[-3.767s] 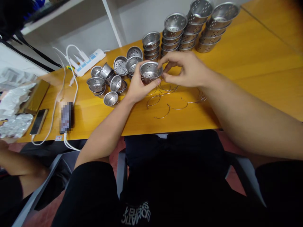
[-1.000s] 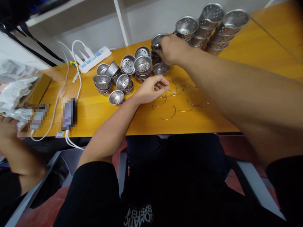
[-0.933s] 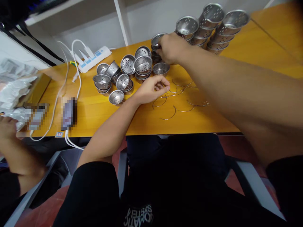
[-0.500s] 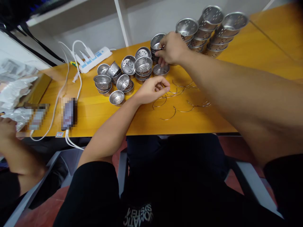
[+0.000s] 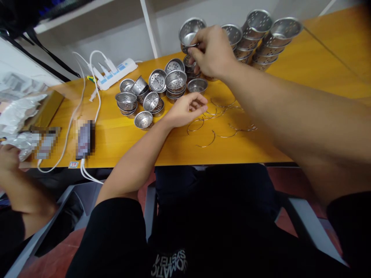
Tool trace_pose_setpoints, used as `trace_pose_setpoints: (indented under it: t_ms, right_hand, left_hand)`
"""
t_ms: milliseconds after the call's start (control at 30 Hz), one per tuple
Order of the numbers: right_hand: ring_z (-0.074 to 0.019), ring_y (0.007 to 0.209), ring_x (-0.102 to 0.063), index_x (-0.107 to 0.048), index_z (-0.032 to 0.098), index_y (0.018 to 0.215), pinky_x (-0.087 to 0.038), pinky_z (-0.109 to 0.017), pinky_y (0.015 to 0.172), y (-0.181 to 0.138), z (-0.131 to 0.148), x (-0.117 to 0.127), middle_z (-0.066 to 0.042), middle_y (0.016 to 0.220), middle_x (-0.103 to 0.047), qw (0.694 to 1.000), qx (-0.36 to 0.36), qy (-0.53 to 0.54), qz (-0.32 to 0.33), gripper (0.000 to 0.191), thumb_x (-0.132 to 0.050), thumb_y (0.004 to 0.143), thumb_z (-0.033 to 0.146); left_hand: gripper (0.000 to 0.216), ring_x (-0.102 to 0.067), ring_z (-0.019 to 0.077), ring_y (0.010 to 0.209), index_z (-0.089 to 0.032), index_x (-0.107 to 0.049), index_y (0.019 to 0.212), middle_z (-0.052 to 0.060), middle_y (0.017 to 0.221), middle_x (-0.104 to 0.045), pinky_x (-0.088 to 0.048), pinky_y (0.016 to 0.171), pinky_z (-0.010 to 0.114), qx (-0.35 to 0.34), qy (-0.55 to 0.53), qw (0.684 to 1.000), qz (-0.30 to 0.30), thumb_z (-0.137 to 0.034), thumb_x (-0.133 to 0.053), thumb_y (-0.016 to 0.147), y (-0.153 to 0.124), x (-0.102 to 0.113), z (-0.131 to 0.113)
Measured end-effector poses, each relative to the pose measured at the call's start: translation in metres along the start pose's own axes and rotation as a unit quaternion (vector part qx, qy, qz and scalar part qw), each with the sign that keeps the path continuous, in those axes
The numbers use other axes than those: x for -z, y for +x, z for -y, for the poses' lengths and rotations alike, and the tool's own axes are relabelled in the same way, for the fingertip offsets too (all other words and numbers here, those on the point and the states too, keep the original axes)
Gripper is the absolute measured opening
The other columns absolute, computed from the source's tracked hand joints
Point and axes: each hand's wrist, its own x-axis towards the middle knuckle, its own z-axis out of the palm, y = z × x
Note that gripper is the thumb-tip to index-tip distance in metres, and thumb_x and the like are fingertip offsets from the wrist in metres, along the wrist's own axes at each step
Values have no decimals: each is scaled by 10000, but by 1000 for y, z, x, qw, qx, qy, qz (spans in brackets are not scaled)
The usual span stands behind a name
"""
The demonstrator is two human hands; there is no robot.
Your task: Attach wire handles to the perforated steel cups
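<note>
My right hand (image 5: 214,54) is closed on a perforated metal strainer cup (image 5: 188,38), gripping its side and holding it raised above a shorter stack of cups (image 5: 189,63). That stack is partly hidden behind my fingers. A single metal cup (image 5: 197,85) sits on the table just below. My left hand (image 5: 188,109) rests on the table with loosely curled fingers, thumb apart, holding nothing. Several thin curved wires (image 5: 207,145) lie to its right. Tall stacks of the same cups (image 5: 266,50) stand beyond my right hand, partly covered by it.
More loose and stacked cups (image 5: 143,119) crowd the table (image 5: 162,150) left of my left hand. A white power strip (image 5: 118,73) with cables lies behind, and a phone (image 5: 85,139) is plugged in nearby. Another person's hand (image 5: 8,156) is at far left beside plastic bags (image 5: 23,112).
My right hand has risen, lifting a strainer cup up off the shorter stack. My left hand and the wires have stayed in place.
</note>
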Motion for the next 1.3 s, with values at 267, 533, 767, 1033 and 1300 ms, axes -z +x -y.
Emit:
trace_pose_setpoints:
  t_ms: [267, 533, 767, 1033, 1300]
  right_hand:
    - [-206, 669, -753, -748, 273, 1043, -612, -339, 660, -66, -10, 63, -2, 811, -799, 983, 139, 69, 98, 159, -791, 1151, 165]
    - [-252, 819, -843, -718, 284, 1350, -721, -455, 836, -90, -62, 80, -14, 999, -893, 963, 76, 84, 245, 372, -784, 1013, 139]
    - [-286, 886, -885, -899, 294, 1201, -717, -454, 809, -75, -128, 100, -47, 1132, -955, 937, 55, -149, 312, 230, -1025, 1015, 343]
    - [-218, 815, -769, -897, 244, 1003, -595, -409, 883, -77, -109, 79, -1, 987, -909, 916, 22, -275, 291, 277, -882, 1047, -29]
    - [-316, 997, -871, -890, 261, 1111, -689, -511, 1044, -80, -108, 88, -89, 1152, -946, 947, 33, -238, 214, 188, -904, 1071, 78]
  left_hand:
    - [798, -858, 235, 1404, -342, -524, 1778, 182, 1837, -647, -770, 1172, 414, 2, -43, 991, -129, -351, -963, 1112, 11, -9, 10]
    - [806, -782, 335, 1639, -317, -562, 1755, 153, 1674, -749, -647, 1406, 575, -68, 16, 989, -130, -539, -991, 1110, 15, -8, 25]
    - [888, -796, 351, 1609, -302, -560, 1768, 168, 1673, -739, -642, 1391, 589, -65, 40, 990, -117, -616, -1014, 1072, 10, -4, 21]
    - [879, -785, 353, 1619, -277, -581, 1757, 198, 1707, -734, -664, 1374, 562, -64, 56, 991, -106, -600, -1018, 1066, 5, -2, 14]
    - [961, -777, 379, 1606, -326, -588, 1790, 167, 1676, -722, -701, 1284, 559, -81, 98, 988, -92, -711, -1028, 1029, 4, 0, 16]
